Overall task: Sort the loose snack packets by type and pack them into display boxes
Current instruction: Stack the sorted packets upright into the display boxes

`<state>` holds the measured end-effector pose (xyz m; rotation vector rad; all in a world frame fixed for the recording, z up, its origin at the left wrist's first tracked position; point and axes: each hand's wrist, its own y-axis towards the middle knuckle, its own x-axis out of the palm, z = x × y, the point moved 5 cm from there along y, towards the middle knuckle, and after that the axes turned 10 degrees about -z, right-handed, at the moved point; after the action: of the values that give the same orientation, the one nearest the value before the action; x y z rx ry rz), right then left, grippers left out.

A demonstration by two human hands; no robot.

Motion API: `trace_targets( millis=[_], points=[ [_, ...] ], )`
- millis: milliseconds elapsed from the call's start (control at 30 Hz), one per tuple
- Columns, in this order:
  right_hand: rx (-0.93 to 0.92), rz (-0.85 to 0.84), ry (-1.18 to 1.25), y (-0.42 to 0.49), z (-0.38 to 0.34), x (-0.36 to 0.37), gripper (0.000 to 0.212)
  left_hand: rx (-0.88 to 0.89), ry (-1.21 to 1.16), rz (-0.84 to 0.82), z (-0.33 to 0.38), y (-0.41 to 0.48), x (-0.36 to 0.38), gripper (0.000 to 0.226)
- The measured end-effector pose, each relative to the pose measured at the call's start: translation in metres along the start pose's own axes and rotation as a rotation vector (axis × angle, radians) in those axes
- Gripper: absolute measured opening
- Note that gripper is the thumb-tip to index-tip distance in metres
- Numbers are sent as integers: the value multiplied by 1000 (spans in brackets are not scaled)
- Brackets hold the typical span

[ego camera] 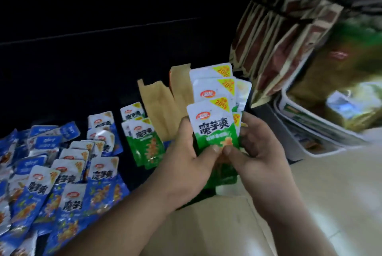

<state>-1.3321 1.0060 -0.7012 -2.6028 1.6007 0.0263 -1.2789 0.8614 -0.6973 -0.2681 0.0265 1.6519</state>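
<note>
Dark and poorly lit, the bench [99, 73] carried a spill of blue packets [68, 189] on its left, a small green pile [144, 142] near the middle and two tan paper sleeves [161, 107] just beside that pile. Above a plain cardboard box [217, 226], the left hand [186, 156] and the right hand [262, 152] together gripped a fanned green stack [213, 125]. Their thumbs pinched its lower front and their fingers curled behind, so neither hand was free. The stack stood upright, clear of the bench and not yet in any box.

The likeliest trouble was a slip. The packets looked like slick, glossy foil, flat and rectangular with crimped edges, and they were already staggered rather than squared. A looser pinch could let the back ones slide out and drop onto the box or down between it and the bench. Any that landed to the left would fall among the blue packets, which share the same white top and lettering and differ only in the lower colour, so a stray could be missed in this light.

The paper sleeves looked matte and stiff by contrast. Brown hanging packets [279, 38] on the right were too blurred to judge.
</note>
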Motion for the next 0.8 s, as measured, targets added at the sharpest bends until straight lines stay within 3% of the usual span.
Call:
trace_targets(
  millis=[167, 233, 367, 500, 633, 800],
  points=[
    [-12, 126, -38, 11, 19, -53, 48, 3, -22, -19, -8, 39, 40, 47],
    [8, 137, -84, 15, 32, -57, 48, -5, 82, -7, -20, 46, 46, 43],
    [64, 132, -268, 14, 52, -55, 56, 2, 538, 86, -30, 49, 43, 42],
    [23, 85, -461, 14, 57, -43, 46, -10, 492, 86, -27, 45, 39, 27],
    [-145, 140, -681, 13, 55, -36, 72, -24, 436, 62, -31, 41, 36, 41],
    [-136, 180, -466, 6, 62, -45, 98, -14, 289, 119, -40, 39, 32, 61]
  ],
)
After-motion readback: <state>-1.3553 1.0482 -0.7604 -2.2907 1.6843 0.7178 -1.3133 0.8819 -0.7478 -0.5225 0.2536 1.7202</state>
